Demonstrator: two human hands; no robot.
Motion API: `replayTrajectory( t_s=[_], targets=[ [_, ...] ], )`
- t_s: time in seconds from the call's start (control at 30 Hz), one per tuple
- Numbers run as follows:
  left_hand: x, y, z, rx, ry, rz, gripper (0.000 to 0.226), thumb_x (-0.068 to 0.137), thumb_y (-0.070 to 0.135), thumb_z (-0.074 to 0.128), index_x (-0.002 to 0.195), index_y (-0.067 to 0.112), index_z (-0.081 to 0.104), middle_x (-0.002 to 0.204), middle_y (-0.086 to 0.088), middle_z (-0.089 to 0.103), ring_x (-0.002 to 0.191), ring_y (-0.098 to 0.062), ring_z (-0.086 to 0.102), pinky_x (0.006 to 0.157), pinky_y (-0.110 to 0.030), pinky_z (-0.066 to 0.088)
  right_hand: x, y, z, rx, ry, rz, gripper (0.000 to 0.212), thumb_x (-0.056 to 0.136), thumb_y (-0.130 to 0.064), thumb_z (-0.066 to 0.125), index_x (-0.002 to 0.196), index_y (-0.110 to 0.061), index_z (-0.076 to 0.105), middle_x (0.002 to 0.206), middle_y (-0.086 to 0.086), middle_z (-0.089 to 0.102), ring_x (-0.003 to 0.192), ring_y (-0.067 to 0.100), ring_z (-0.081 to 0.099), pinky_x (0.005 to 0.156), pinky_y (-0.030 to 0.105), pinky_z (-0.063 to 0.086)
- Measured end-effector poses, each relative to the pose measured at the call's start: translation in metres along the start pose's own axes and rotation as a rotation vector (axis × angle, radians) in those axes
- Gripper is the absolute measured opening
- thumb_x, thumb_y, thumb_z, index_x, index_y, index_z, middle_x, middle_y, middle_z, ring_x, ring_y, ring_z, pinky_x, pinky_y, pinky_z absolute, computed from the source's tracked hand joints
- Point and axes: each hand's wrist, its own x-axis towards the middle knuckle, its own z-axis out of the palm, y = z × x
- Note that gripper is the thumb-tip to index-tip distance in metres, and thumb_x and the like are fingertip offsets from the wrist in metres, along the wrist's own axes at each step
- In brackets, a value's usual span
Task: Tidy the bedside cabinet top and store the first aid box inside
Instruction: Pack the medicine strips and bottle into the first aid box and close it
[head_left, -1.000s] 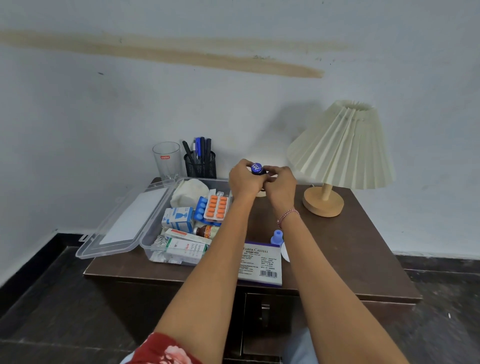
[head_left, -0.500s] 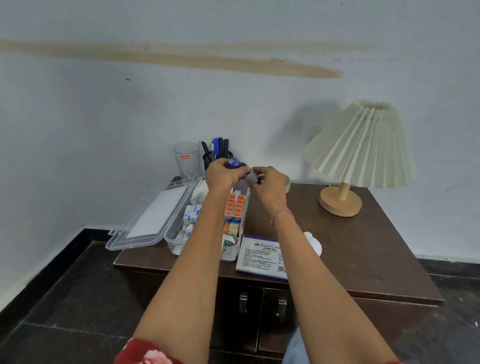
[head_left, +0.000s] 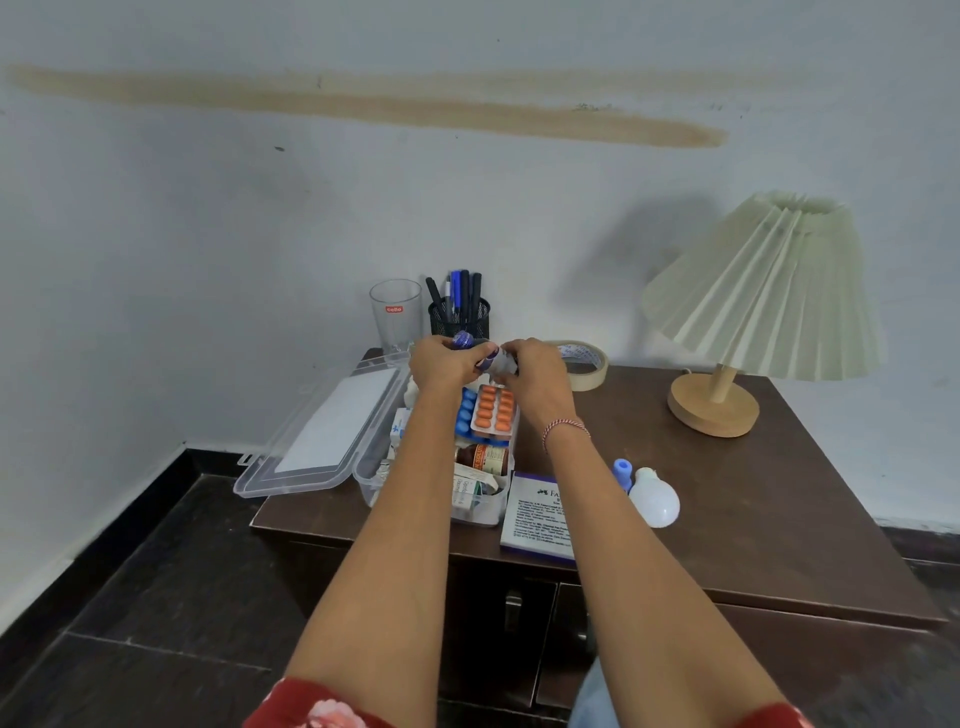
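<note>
A clear plastic first aid box stands open on the left of the dark brown bedside cabinet, its lid folded out to the left. Inside lie orange pill strips, blue pills, a brown bottle and small cartons. Above the box's far end, my left hand and my right hand both grip a small bottle with a blue cap, held tilted on its side between them.
A roll of tape, a glass and a black pen holder stand at the back. A lamp fills the right. A white bulb, a blue cap and a white-and-purple box lie near the front edge.
Both hands have carried the small bottle leftwards from the back middle of the cabinet to above the open box. The bottle has tipped from upright to sideways.
</note>
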Motion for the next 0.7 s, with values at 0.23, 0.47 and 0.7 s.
replayTrajectory(
  t_s=[0.23, 0.47, 0.7],
  targets=[
    [0.008, -0.006, 0.001, 0.089, 0.031, -0.023, 0.052, 0.073, 0.025, 0.079, 0.113, 0.000, 0.056, 0.111, -0.019, 0.065, 0.100, -0.030, 0.066, 0.089, -0.042, 0.054, 0.002, 0.003, 0.001, -0.299, -0.006, -0.049, 0.030, 0.090, -0.024, 0.058, 0.119, -0.016, 0.062, 0.114, 0.009, 0.065, 0.116, 0.028, 0.047, 0.093, 0.044, 0.042],
    [0.015, -0.010, -0.007, 0.180, 0.091, 0.016, 0.030, 0.080, 0.017, 0.073, 0.105, 0.003, 0.064, 0.107, -0.017, 0.068, 0.097, -0.028, 0.067, 0.088, -0.042, 0.054, 0.003, 0.000, 0.001, -0.434, -0.027, -0.059, 0.032, 0.090, -0.017, 0.059, 0.122, -0.016, 0.059, 0.118, 0.008, 0.062, 0.121, 0.028, 0.043, 0.098, 0.046, 0.037],
    [0.010, -0.015, -0.009, 0.416, 0.116, 0.078, 0.021, 0.081, 0.023, 0.072, 0.096, 0.008, 0.070, 0.099, -0.010, 0.071, 0.091, -0.023, 0.066, 0.077, -0.033, 0.053, 0.002, 0.000, 0.001, -0.463, -0.044, -0.036, 0.030, 0.087, -0.011, 0.062, 0.117, -0.017, 0.062, 0.115, 0.007, 0.063, 0.120, 0.027, 0.044, 0.100, 0.047, 0.037]
  ],
)
